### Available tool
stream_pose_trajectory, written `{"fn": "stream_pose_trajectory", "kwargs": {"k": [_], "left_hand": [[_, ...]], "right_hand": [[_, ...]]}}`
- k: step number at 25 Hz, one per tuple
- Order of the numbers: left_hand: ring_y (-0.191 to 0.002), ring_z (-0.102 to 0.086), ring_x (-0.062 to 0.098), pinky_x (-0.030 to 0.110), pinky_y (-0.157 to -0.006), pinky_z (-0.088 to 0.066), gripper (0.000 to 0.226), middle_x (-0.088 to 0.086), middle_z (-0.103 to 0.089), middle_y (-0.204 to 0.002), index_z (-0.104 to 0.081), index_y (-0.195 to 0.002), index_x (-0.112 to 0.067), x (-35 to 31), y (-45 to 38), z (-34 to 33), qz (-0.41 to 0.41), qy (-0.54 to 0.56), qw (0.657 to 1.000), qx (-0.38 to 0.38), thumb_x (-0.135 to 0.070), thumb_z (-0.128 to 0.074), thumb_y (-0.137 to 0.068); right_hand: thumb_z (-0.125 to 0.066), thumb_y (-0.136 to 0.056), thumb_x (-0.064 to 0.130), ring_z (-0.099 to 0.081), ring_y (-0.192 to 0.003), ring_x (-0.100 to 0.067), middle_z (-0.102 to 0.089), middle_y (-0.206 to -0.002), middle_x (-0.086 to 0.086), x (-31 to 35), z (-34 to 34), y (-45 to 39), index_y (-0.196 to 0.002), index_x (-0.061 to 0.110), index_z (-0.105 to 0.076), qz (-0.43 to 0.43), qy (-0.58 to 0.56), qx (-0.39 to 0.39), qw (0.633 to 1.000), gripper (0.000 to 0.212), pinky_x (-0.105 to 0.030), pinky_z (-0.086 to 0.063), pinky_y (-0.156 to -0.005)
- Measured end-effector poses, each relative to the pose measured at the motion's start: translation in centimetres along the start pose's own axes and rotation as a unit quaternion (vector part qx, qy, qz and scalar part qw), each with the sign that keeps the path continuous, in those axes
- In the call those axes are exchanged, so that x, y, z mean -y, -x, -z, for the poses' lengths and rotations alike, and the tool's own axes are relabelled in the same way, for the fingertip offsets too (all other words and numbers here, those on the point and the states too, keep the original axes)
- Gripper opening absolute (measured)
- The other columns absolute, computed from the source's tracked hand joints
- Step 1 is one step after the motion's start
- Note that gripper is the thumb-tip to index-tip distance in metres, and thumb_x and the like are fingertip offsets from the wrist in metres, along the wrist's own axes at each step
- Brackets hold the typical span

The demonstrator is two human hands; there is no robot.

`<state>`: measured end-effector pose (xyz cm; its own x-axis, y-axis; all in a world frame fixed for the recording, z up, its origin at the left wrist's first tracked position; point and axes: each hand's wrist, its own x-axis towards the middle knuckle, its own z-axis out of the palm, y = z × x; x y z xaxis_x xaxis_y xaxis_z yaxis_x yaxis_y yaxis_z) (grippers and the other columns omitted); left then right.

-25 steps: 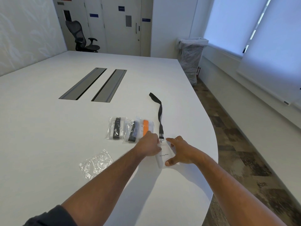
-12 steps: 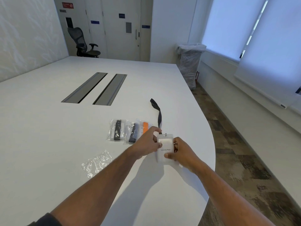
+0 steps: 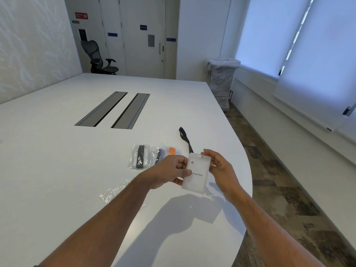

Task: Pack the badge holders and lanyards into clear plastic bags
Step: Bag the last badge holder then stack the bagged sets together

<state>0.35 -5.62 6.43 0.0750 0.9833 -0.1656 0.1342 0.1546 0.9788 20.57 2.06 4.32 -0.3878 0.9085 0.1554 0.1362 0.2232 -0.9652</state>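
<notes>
Risk first, going left to right: empty bag (image 3: 115, 191) lying flat and crumpled on the table (image 3: 57, 151), well apart from the hands, so probably needing a one-handed reach and risking a dropped holder. Packed bags (image 3: 139, 159) sitting in a row just past the left hand (image 3: 169, 172), easily getting bumped or scattered. Left hand pinching the holder (image 3: 196, 173) by its left edge, thumb on the front. Holder being held up over the table's near edge, between both hands: frosted white, upright, slot at top, small dot and partly covered printed name. Right hand (image 3: 219, 170) curling round the holder's right edge and behind it. Lanyard (image 3: 185, 139) trailing from the top back onto the table, black, looking clipped on, likely snagging or dragging if stuffed in unfolded.
</notes>
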Motion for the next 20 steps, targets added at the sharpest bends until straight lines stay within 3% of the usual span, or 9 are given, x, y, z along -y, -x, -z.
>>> {"fn": "stream_pose_trajectory", "kwargs": {"k": [4,7,9,14,18,20], "left_hand": [[-0.100,-0.072,0.019,0.033,-0.077,-0.062,0.029,0.011,-0.075,-0.111,-0.063,-0.123,-0.001,-1.3,1.0,0.1,-0.025,0.031,0.999,0.010,-0.007,-0.069,-0.096],[-0.095,-0.072,0.017,0.031,-0.073,-0.061,0.025,0.009,-0.075,-0.105,-0.065,-0.120,-0.004,-1.8,1.4,0.3,-0.052,0.059,0.997,-0.014,-0.007,-0.070,-0.096],[-0.090,-0.073,0.016,0.030,-0.070,-0.061,0.020,0.007,-0.076,-0.102,-0.067,-0.115,-0.007,-2.1,1.5,0.4,-0.068,0.086,0.993,-0.049,-0.006,-0.070,-0.095],[-0.085,-0.076,0.015,0.031,-0.067,-0.063,0.016,0.012,-0.079,-0.103,-0.068,-0.111,-0.005,-2.8,1.0,0.9,-0.093,0.117,0.976,-0.158,-0.004,-0.069,-0.095],[-0.085,-0.077,0.017,0.033,-0.066,-0.064,0.013,0.016,-0.078,-0.105,-0.069,-0.108,-0.005,-2.9,0.5,0.7,-0.097,0.091,0.969,-0.206,-0.004,-0.070,-0.094],[-0.084,-0.077,0.018,0.031,-0.065,-0.064,0.011,0.015,-0.078,-0.102,-0.069,-0.104,-0.006,-2.8,0.3,0.5,-0.101,0.086,0.966,-0.222,-0.005,-0.071,-0.094]], "right_hand": [[-0.052,-0.093,0.002,-0.073,-0.094,-0.009,-0.077,-0.106,0.013,1.3,-1.4,1.1,-0.113,0.039,-0.073,0.024,-0.010,0.089,0.996,0.047,-0.019,-0.058,-0.071],[-0.048,-0.094,0.002,-0.074,-0.101,-0.014,-0.078,-0.111,0.006,1.7,-2.4,2.0,-0.115,0.038,-0.074,0.013,-0.076,0.101,0.992,0.049,-0.024,-0.059,-0.075],[-0.043,-0.100,0.001,-0.075,-0.096,-0.015,-0.079,-0.105,0.003,1.7,-2.8,2.5,-0.109,0.039,-0.075,0.009,-0.076,0.093,0.993,0.051,-0.021,-0.058,-0.076],[-0.039,-0.107,0.009,-0.066,-0.073,-0.022,-0.072,-0.085,-0.013,1.2,-3.6,3.7,-0.097,0.012,-0.070,-0.012,-0.085,0.117,0.989,0.033,-0.021,-0.053,-0.071],[-0.039,-0.107,0.011,-0.058,-0.066,-0.020,-0.068,-0.081,-0.012,2.1,-3.9,4.5,-0.122,0.025,-0.062,0.003,-0.083,0.120,0.989,0.032,-0.018,-0.052,-0.067],[-0.040,-0.107,0.012,-0.057,-0.065,-0.019,-0.067,-0.080,-0.012,2.6,-3.9,4.7,-0.141,0.035,-0.047,0.007,-0.079,0.118,0.990,0.041,-0.017,-0.051,-0.066]]}}
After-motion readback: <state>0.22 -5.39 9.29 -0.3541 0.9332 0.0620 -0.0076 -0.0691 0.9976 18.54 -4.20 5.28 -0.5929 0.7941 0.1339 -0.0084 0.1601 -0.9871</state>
